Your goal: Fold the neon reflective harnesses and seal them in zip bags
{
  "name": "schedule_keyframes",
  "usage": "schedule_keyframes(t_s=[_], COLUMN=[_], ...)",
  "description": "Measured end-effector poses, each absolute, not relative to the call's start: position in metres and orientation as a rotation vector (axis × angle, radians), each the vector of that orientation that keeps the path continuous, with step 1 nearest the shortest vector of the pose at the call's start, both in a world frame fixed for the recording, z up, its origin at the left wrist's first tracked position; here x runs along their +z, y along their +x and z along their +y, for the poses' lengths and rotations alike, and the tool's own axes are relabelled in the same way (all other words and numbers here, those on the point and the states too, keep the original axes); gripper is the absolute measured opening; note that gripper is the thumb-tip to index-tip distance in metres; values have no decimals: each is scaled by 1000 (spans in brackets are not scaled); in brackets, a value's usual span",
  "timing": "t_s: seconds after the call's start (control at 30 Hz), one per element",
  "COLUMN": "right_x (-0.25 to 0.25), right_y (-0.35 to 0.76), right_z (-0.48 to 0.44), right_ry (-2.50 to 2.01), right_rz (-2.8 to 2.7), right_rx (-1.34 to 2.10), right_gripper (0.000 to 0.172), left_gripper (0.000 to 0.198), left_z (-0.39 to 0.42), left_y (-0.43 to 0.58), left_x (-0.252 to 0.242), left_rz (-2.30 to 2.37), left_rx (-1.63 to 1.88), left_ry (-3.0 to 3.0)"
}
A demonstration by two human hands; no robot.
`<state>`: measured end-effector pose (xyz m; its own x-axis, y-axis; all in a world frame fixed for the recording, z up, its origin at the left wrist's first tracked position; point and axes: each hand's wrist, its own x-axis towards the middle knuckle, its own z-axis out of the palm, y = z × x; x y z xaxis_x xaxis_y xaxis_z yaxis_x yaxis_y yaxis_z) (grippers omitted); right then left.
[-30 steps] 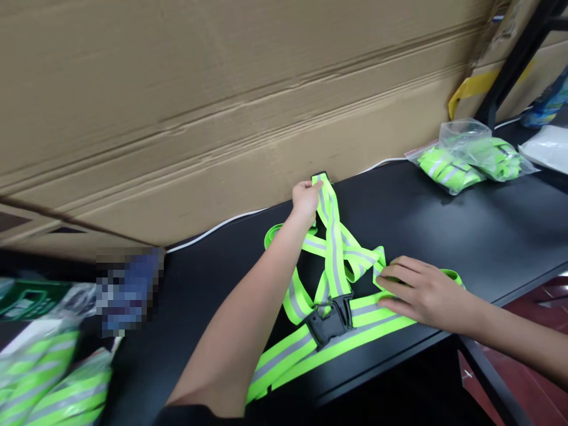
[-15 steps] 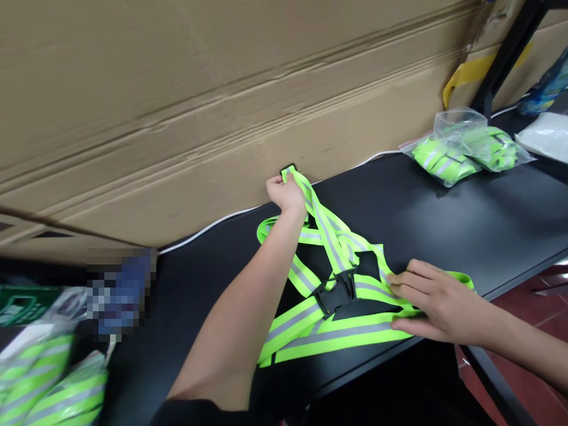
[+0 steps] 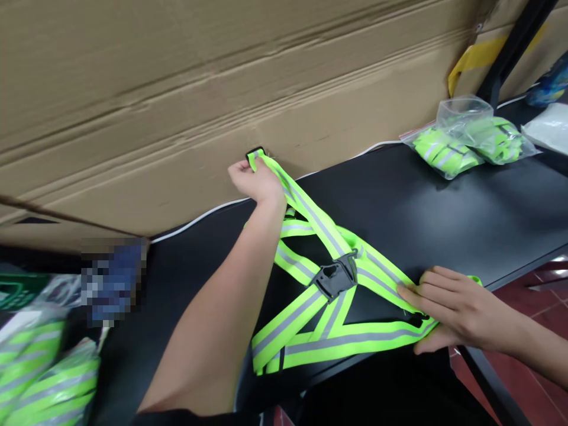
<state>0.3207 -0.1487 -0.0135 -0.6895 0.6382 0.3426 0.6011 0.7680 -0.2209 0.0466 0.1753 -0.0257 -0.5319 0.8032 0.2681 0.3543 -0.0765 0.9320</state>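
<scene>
A neon-yellow reflective harness (image 3: 310,207) with grey stripes lies spread over the black table, its straps crossing one another. Near the middle, its black plastic buckle (image 3: 336,277) is fastened. My left hand (image 3: 260,179) is closed on one strap end, pinching it beside a black slider (image 3: 255,153) and holding it raised against the cardboard. Lower right, the fingers and thumb of my right hand (image 3: 452,307) close on the harness where several straps meet, at the table's front edge. A small black fitting (image 3: 419,319) shows partly beside those fingers.
Cardboard (image 3: 199,154) stands along the back of the black table (image 3: 444,219), with a white cable (image 3: 213,213) at its foot. Clear bags of folded harnesses lie at the back right (image 3: 448,154) and front left (image 3: 57,378). A dark metal post (image 3: 510,59) rises at the right.
My left hand has drawn its strap end to the left and up. My right hand has shifted slightly right. The straps between them are stretched straighter, and the buckle lies flatter.
</scene>
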Motion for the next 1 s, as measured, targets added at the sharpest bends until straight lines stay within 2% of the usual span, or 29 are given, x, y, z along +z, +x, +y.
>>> schedule_keyframes(t_s=[0.1,0.2,0.43,0.6,0.73,0.87,0.93,1.0], right_x=[-13,-13,-11,-11,-10,-3,4,11], right_y=[321,320,311,306,306,313,312,304], right_z=[-147,-145,-141,-140,-136,-129,-127,-125], right_ry=[-947,-929,-1079,-1146,-1174,-1162,-1175,-1214], right_rz=[-2567,-2600,-2653,-2653,-2671,-2690,-2653,-2569], right_rx=[135,80,-17,-9,-22,-49,-81,-137], right_gripper=[57,54,71,87,90,94,90,75], left_gripper=[23,23,15,16,28,23,25,32], left_z=[173,166,154,138,69,-40,-88,-123], left_y=[51,64,85,71,43,6,-12,-25], left_x=[-24,-30,-36,-7,35,61,58,44], left_rz=[1915,1820,1578,1628,1477,1116,1082,1130], left_rx=[1768,1728,1234,946,631,481,455,449], left_ry=[1140,1257,1629,2033,2417,2690,2786,2826])
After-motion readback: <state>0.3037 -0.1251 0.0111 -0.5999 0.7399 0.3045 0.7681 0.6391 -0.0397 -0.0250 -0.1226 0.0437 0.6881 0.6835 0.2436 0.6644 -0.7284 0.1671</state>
